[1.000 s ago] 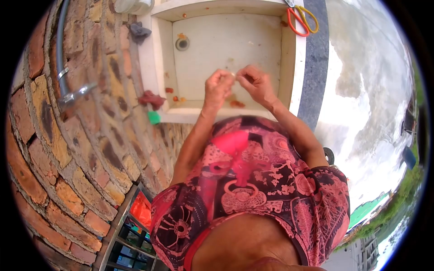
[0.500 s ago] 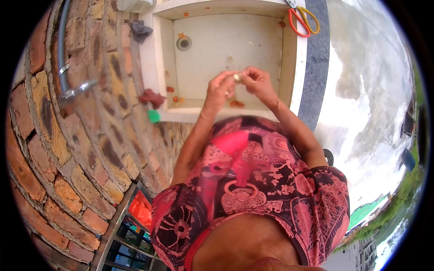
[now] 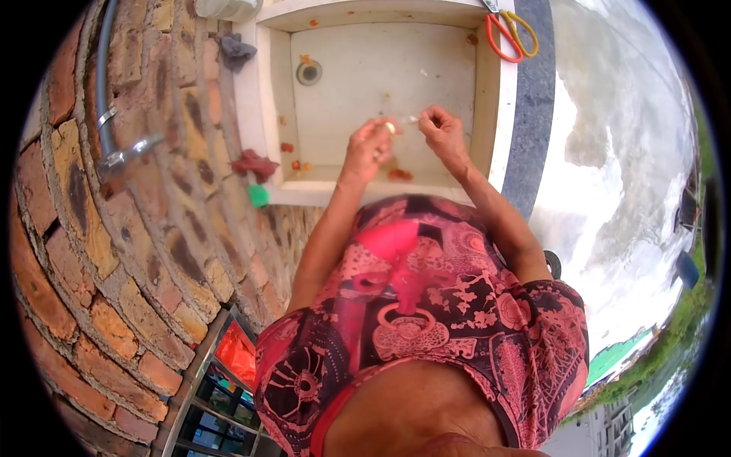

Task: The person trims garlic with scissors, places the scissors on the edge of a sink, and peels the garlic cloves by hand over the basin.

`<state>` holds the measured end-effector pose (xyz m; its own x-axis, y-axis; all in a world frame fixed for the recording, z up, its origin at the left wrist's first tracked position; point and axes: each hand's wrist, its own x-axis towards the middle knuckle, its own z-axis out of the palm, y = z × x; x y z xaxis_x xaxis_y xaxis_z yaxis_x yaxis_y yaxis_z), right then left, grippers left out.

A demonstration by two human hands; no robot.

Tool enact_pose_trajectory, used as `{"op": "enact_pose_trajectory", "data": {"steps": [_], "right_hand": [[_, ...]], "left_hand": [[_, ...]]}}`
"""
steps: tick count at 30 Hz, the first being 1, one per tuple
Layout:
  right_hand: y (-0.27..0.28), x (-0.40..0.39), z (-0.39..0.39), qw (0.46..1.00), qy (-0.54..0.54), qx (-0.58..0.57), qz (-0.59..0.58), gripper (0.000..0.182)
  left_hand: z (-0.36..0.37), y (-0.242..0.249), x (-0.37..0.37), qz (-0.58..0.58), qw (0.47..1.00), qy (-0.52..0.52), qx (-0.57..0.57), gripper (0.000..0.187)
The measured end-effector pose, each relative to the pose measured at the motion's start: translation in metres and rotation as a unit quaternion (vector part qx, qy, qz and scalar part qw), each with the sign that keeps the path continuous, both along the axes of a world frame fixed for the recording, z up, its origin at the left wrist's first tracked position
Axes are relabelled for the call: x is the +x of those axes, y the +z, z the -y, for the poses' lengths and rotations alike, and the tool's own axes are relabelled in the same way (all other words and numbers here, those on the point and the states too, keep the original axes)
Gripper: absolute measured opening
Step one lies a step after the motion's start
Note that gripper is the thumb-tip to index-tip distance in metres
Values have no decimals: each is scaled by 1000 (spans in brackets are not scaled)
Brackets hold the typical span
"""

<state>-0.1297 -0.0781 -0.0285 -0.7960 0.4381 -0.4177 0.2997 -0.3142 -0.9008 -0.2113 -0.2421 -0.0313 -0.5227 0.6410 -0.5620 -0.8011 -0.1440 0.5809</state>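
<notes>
Over the white sink, my left hand pinches a small pale yellow piece that looks like a garlic clove, close to the fingertips. My right hand is a short way to its right, fingers closed together. A thin whitish scrap of peel sticks out from its fingertips toward the left hand. The hands are apart from each other. Below them, reddish-orange scraps lie near the sink's front wall.
Scissors with red and yellow handles lie on the sink's right rim. Along the left side are a dark grey cloth, a dull red crumpled piece and a green block. A metal tap projects by the brick wall.
My hands, together at the fingertips before, have drawn apart. The right hand has moved slightly right with the scrap of peel, while the clove stays in the left.
</notes>
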Motion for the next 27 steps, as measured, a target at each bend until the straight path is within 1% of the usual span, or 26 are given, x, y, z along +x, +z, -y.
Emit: {"op": "enact_pose_trajectory", "data": {"steps": [1,2,3,4,5,6,7,8,9,11,12,13,14,15,16,17,18,19,20,21,22,24,25,26,27], "right_hand": [[-6,1,-2,1000,-5,4,4,6],[-12,2,-4,1000,-9,9,8,6],[-17,1,-7,1000,-9,9,9,6],[-22,2,-11,982,41,183,9,8],[-26,4,-14,932,90,351,8,12],[-34,10,-17,931,90,352,9,12],[-43,18,-19,862,208,456,75,15],[-52,24,-20,764,320,543,137,21],[-54,26,-22,763,320,544,137,21],[-56,25,-20,746,318,541,222,33],[-47,16,-20,746,321,540,219,33],[-26,1,-21,777,273,536,186,35],[-9,-12,-21,803,224,530,154,38],[-1,-24,-18,803,225,529,155,38],[4,-39,-15,803,252,524,128,35],[4,-53,-14,802,278,519,101,33],[-7,-63,-10,802,279,520,98,33],[-27,-70,-3,784,318,525,95,34],[-50,-74,2,765,356,529,93,35],[-75,-77,4,741,389,534,120,39],[-104,-78,5,740,392,535,117,39],[-161,-71,5,716,415,555,86,38],[-189,-62,5,716,422,551,83,38],[-214,-54,4,743,406,528,65,37],[-216,-51,5,756,399,516,56,36]], "left_hand": [[1,-9,0,32,999,25,-3,19],[3,-20,-2,33,999,26,-3,19],[9,-34,-4,68,997,45,-6,19],[11,-42,-7,104,992,64,-10,19],[13,-50,-8,105,992,63,-9,19],[13,-55,-9,83,991,70,-82,17],[15,-61,-10,61,983,77,-156,15],[17,-67,-11,62,983,77,-156,15],[20,-76,-13,79,978,77,-178,13],[34,-89,-17,96,972,82,-200,11],[44,-95,-18,131,979,89,-130,10],[50,-97,-21,165,980,94,-58,10],[52,-90,-22,166,980,94,-59,10],[52,-75,-22,195,973,114,-52,13],[55,-69,-21,223,965,134,-44,17],[59,-67,-21,223,965,135,-44,17],[65,-71,-22,236,965,114,-2,22],[69,-72,-22,247,964,93,40,28],[69,-68,-21,246,964,96,41,28],[68,-60,-19,236,966,89,47,33],[66,-53,-19,228,969,84,51,37],[66,-42,-15,225,969,95,47,39],[69,-39,-12,223,968,103,43,41],[73,-38,-10,225,967,109,41,41],[74,-38,-9,230,965,121,36,41]]}}
